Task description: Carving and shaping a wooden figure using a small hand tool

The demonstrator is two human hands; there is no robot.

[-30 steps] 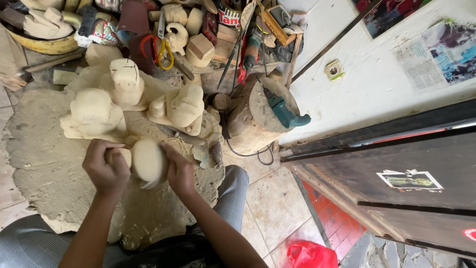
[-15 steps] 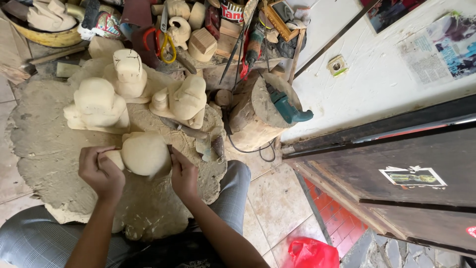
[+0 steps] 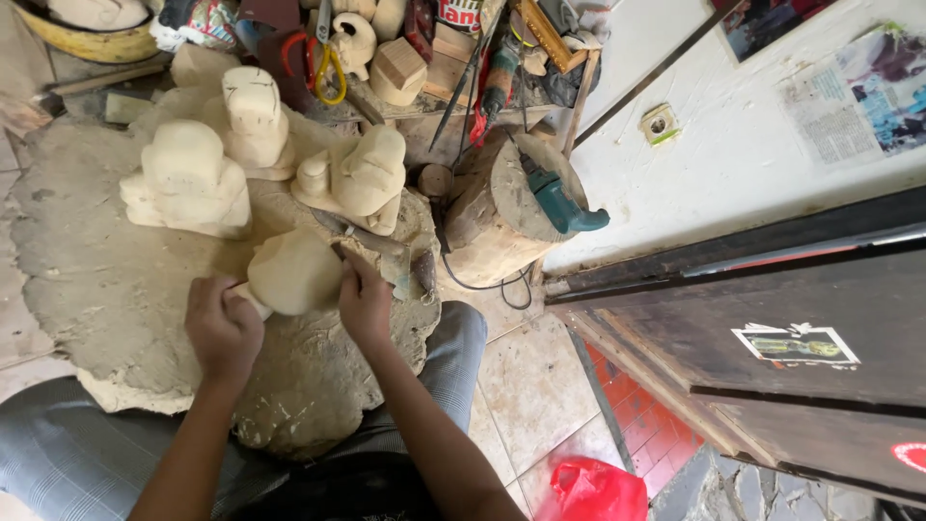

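both hands are gripping the pale carved block (image 3: 294,272): left hand (image 3: 222,328) clamping its near-left end, right hand (image 3: 365,299) bracing its right side, steadying it on the stone slab (image 3: 106,289).

Left hand (image 3: 224,328): I see it curled into a loose fist, knuckles up, wrist bent slightly.
Right hand (image 3: 364,299): fingers folded down, palm facing inward.
Forearms: both bare, reaching forward, converging from my lap.

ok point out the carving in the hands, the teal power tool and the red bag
pale wood carving (image 3: 294,273), head view, rounded top face
teal power tool (image 3: 559,205), head view, body on the stump
red bag (image 3: 596,490), head view, crumpled middle
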